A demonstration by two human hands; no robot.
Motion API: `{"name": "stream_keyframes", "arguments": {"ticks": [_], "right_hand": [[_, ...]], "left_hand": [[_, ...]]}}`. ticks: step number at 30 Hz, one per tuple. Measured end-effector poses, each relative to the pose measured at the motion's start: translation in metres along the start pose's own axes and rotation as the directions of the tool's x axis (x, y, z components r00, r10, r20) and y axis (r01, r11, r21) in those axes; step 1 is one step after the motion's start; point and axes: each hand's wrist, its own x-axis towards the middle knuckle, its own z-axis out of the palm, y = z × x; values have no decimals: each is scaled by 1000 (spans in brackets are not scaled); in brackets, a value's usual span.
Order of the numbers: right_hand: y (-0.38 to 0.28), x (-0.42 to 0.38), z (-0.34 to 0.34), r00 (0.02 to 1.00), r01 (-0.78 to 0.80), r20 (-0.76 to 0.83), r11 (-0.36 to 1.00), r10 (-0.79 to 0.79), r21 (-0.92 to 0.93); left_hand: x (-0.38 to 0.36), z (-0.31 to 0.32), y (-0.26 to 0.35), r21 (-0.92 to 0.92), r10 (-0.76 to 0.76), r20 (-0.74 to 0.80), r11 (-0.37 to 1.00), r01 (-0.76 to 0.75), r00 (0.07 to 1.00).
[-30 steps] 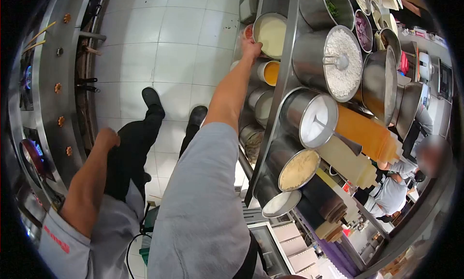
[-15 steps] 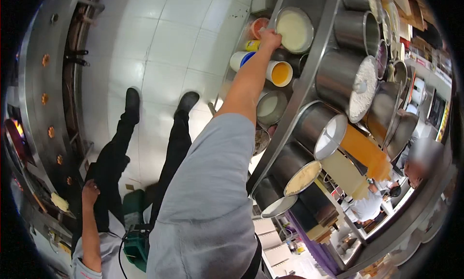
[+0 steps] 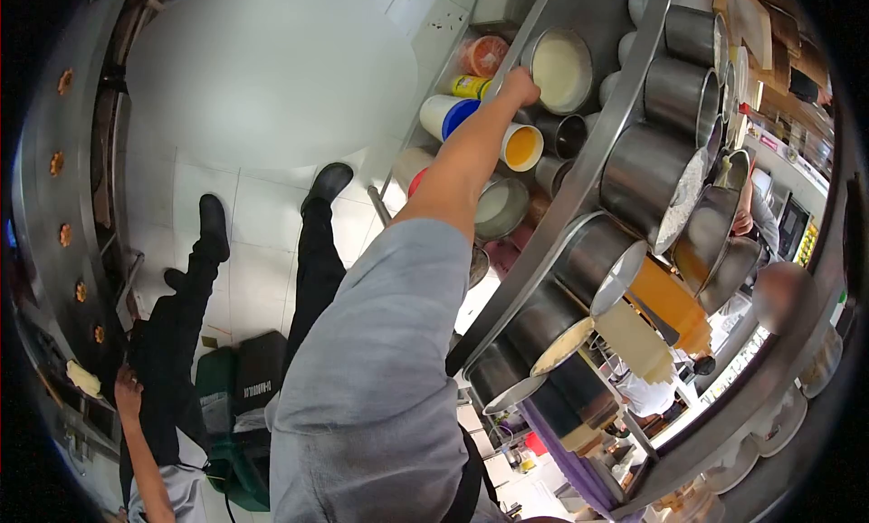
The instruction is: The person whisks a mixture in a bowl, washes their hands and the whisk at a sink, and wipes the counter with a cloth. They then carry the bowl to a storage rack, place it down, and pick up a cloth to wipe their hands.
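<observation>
My right hand (image 3: 520, 86) is stretched out to the shelving, its fingers closed at the near rim of a round steel pot (image 3: 563, 70) with a smooth cream-coloured content. The fingertips are partly hidden. Beside that hand stand a tub with an orange lid (image 3: 488, 57), a yellow container (image 3: 470, 86) and a white bucket with a blue rim (image 3: 450, 117). Below my wrist is a white container of orange-yellow liquid (image 3: 523, 147). My left hand does not show; the small hand and forearm at the lower left appear to be a co-worker's.
Above this shelf, a steel shelf edge (image 3: 566, 192) runs diagonally, with large pots such as one holding white powder (image 3: 679, 215). A stove front with knobs (image 3: 65, 235) lies left. A green bin (image 3: 237, 482) stands behind my legs. Other people are at the far right.
The view has turned slightly. My right hand has shifted a little right, away from the orange-lidded tub, and the cream-filled pot sits slightly farther right relative to its neighbours.
</observation>
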Motion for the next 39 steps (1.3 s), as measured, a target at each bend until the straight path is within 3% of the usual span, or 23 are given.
{"name": "stream_keyframes", "arguments": {"ticks": [6, 8, 9, 11, 12, 13, 14, 16, 17, 18, 21, 23, 24, 26, 27, 28, 30, 31, 33, 35, 36, 38, 39], "right_hand": [[9, -3, 12, 999, 51, 11, 998, -51, 25], [13, 1, 18, 996, 84, 18, 995, -85, 46], [15, 4, 24, 994, 105, 22, 993, -106, 54], [21, 11, 34, 988, 152, 29, 985, -154, 80], [24, 16, 40, 983, 178, 32, 980, -182, 93], [26, 22, 47, 976, 211, 31, 971, -215, 109], [28, 28, 52, 967, 248, 27, 961, -253, 120], [31, 41, 63, 937, 343, 15, 929, -348, 138], [33, 45, 67, 914, 402, 10, 905, -407, 139], [33, 51, 74, 883, 464, 6, 874, -470, 145], [15, 63, 84, 734, 670, -11, 721, -679, 175], [-13, 56, 87, 602, 773, -4, 582, -798, 252], [-38, 40, 83, 547, 769, 19, 511, -837, 383], [-56, 27, 103, 386, 757, 24, 331, -922, 563], [-73, 16, 118, 254, 766, 15, 210, -967, 608], [-92, -8, 124, 151, 764, 24, 132, -988, 631], [-87, -59, 140, -11, 735, 74, 42, -997, 677], [-86, -69, 147, -123, 805, 24, -85, -992, 587], [-85, -85, 156, -339, 854, -110, -354, -934, 382], [-64, -114, 147, -308, 759, 10, -239, -951, 605], [-53, -128, 144, -281, 676, 31, -175, -959, 716], [-39, -145, 137, -315, 534, 100, -89, -944, 841], [-28, -155, 131, -357, 538, 189, -35, -915, 842]], "left_hand": [[-55, -34, -31, 91, 49, 72, 994, -56, 996], [-96, -45, -87, 114, 113, -172, 989, -94, 979], [-113, -53, -128, 267, -48, -16, 962, 51, 999], [-190, -90, -211, 579, 35, 186, 803, -138, 982], [-266, -138, -177, 516, -143, 153, 855, 45, 978], [-293, -144, -235, 690, -474, 280, 704, 168, 835], [-345, -163, -259, 817, -424, 422, 561, -133, 801], [-449, -194, -303, 688, -477, 348, 715, 126, 807], [-482, -202, -298, 421, -576, 213, 783, 457, 789], [-497, -210, -322, 467, -602, 222, 756, 458, 767], [-549, -246, -300, 581, -439, 202, 773, 253, 876], [-613, -248, -189, 484, -102, 133, 875, 26, 986], [-625, -235, -198, 383, 117, 31, 916, -120, 993], [-673, -220, -134, 139, 48, 195, 987, -76, 980], [-687, -203, -145, 8, 383, 255, 917, -399, 888], [-710, -191, -132, -24, 431, 286, 896, -444, 855], [-778, -182, -82, -336, 349, 386, 915, -223, 854], [-795, -178, -86, -282, 488, 250, 863, -419, 836], [-834, -204, -94, -41, 254, 104, 967, -251, 961], [-872, -222, -136, -282, 259, -154, 913, -294, 954], [-906, -238, -142, -279, 89, -155, 951, -130, 984], [-958, -264, -191, 162, 107, -178, 984, -78, 978], [-988, -269, -206, 339, -52, -206, 933, 121, 977]]}}
